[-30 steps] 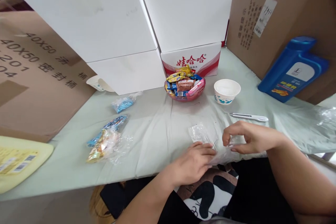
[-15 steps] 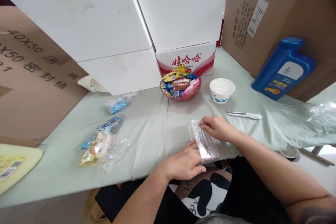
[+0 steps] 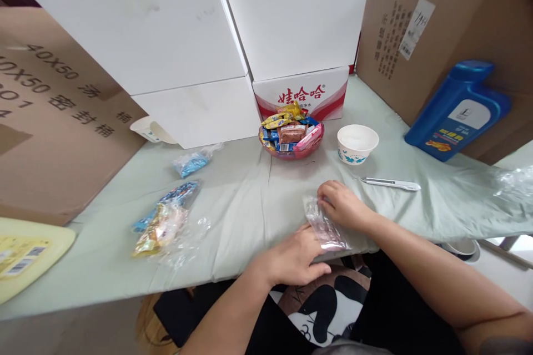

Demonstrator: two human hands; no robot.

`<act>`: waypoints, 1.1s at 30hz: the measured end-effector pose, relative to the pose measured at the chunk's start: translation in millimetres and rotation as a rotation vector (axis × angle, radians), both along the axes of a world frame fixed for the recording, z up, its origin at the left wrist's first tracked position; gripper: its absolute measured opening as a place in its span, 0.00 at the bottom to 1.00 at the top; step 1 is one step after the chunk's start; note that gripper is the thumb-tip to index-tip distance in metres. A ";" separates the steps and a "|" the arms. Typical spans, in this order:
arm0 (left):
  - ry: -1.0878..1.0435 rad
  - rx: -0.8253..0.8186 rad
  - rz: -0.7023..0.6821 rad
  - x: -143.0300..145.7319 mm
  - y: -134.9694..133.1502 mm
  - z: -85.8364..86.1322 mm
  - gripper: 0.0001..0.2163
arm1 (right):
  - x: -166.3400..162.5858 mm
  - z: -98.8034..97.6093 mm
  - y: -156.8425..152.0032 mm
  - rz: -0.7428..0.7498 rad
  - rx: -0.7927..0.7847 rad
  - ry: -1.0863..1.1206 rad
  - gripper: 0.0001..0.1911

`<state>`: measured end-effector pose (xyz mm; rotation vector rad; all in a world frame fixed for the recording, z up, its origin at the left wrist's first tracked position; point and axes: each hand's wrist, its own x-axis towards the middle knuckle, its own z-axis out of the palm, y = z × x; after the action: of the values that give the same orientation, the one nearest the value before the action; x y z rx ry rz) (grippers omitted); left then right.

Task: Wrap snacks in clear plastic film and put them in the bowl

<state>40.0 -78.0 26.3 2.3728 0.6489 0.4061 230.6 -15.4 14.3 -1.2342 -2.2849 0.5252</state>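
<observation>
A clear plastic bag, crinkled and pinkish at its lower end, lies at the table's front edge between my hands. My left hand rests flat at the bag's left side, thumb apart from the fingers, whose tips touch its edge. On the bag's upper right edge, my right hand has its fingers curled in, closed on the plastic; the fingertips are partly hidden. To the right of that hand is a white utility knife. Beyond it stands a white paper bowl with blue leaf prints.
A pink glass bowl holds wrapped snacks. Left lie a blue packet and a gold wrapper. White boxes stand behind, a brown carton and blue bottle at right, a yellow container at left.
My right hand has lowered and turned more palm-down over the bag, its fingers more curled. The bag looks flatter. My left hand stays in place; the view has shifted slightly.
</observation>
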 end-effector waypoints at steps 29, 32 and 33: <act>-0.741 -1.038 0.659 -12.3 14.5 4.7 0.31 | -1.5 9.5 -2.5 0.066 -0.436 0.815 0.19; -0.739 -1.017 0.732 -8.3 17.0 2.1 0.17 | 0.7 5.2 -0.5 0.016 -0.316 0.741 0.17; -0.776 -0.992 0.781 -7.5 17.8 1.7 0.16 | 3.5 5.4 0.4 -0.026 -0.214 0.704 0.16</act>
<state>32.5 -60.1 28.0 0.8532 1.0350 0.9778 234.0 -15.0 19.7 -0.9595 -1.6431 1.0270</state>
